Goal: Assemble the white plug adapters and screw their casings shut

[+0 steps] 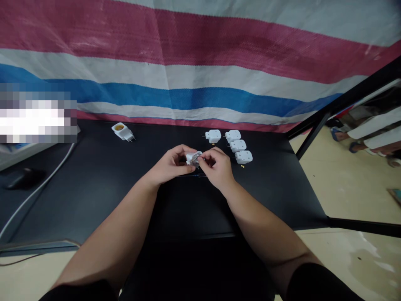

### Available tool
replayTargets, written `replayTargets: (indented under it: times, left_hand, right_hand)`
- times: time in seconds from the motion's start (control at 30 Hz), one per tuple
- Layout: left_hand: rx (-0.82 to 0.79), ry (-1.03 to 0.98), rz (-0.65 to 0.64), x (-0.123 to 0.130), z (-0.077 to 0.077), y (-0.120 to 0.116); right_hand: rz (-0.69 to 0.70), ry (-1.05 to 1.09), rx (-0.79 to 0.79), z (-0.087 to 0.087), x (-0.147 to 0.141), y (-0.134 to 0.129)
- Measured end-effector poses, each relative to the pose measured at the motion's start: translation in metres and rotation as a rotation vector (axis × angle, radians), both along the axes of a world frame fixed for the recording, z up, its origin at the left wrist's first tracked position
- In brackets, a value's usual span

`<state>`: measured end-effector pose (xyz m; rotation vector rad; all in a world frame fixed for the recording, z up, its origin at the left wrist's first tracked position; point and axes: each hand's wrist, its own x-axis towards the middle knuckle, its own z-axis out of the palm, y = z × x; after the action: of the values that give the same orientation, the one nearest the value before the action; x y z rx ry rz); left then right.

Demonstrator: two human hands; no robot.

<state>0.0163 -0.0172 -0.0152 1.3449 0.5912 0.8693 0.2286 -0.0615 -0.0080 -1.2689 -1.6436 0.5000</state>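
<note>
Between my two hands, above the middle of the black table (109, 200), is a white plug housing (192, 158) whose inner side seems to face up. My left hand (173, 165) grips it from the left, thumb in front and fingers behind. The fingertips of my right hand (217, 167) are pinched at its right edge; any small part between them is too small to tell. Several white plug adapters with pins pointing left lie just beyond and right of my hands, one of them alone (213, 136), the nearest (243, 157) beside a small brass piece (242, 166).
A white plug with a round brownish opening (120, 128) lies at the back left. Farther left are a black mouse (23, 178) and a white cable (46, 182). A striped sheet (188, 75) hangs behind the table. Black metal frame bars (313, 133) and people's legs are at the right.
</note>
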Motion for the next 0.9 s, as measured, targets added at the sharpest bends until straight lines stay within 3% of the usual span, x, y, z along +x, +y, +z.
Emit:
replayTargets:
  times: [0.17, 0.33, 0.47, 0.67, 0.9]
  left_hand:
    - [-0.020, 0.010, 0.119, -0.005, 0.001, 0.004]
    - [-0.077, -0.017, 0.214, -0.007, -0.002, 0.009]
    - [-0.096, -0.030, 0.232, -0.007, -0.004, 0.010]
    - [-0.103, -0.040, 0.242, -0.007, -0.002, 0.011]
    - [-0.116, -0.056, 0.242, -0.007, -0.002, 0.010]
  right_hand:
    - [0.003, -0.059, -0.061, 0.007, 0.016, 0.004]
    - [0.075, -0.330, -0.245, 0.016, 0.035, 0.006]
    - [0.104, -0.451, -0.328, 0.016, 0.034, 0.006]
    - [0.108, -0.487, -0.400, 0.013, 0.027, 0.007]
    - [0.101, -0.405, -0.400, 0.012, 0.039, 0.007]
